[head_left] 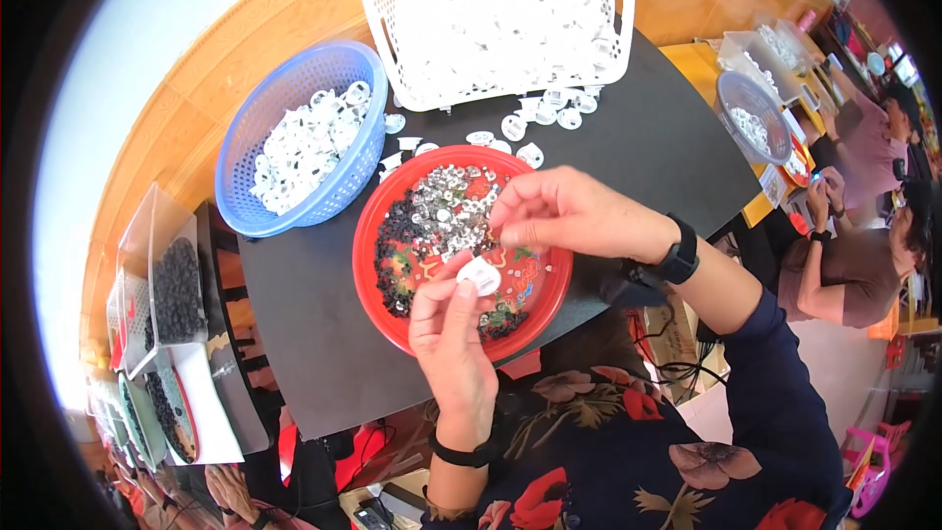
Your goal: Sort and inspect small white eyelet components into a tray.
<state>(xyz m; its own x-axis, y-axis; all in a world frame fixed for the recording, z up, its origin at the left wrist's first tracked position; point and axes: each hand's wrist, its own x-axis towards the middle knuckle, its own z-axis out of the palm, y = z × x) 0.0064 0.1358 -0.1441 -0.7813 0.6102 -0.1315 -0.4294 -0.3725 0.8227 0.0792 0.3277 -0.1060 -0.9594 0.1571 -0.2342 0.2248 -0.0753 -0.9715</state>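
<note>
Over a round red tray (365,265) my left hand (453,334) pinches a small round white plastic part (480,276) between thumb and fingers. My right hand (569,211) is above the tray's right side, thumb and fingertips drawn together. Whatever it may hold is too small to make out. Small shiny metal pieces (446,206) are heaped in the middle of the tray, beneath and beside the right fingertips. Small black pieces (395,236) lie along the tray's left side, with more near its front edge by my left hand.
A white basket (432,98) heaped with white parts stands behind the tray, and a blue basket (235,201) of them at left. Loose white parts (530,155) lie between on the dark table (304,334). Clear bins (147,236) stand far left. Other people (844,265) sit at right.
</note>
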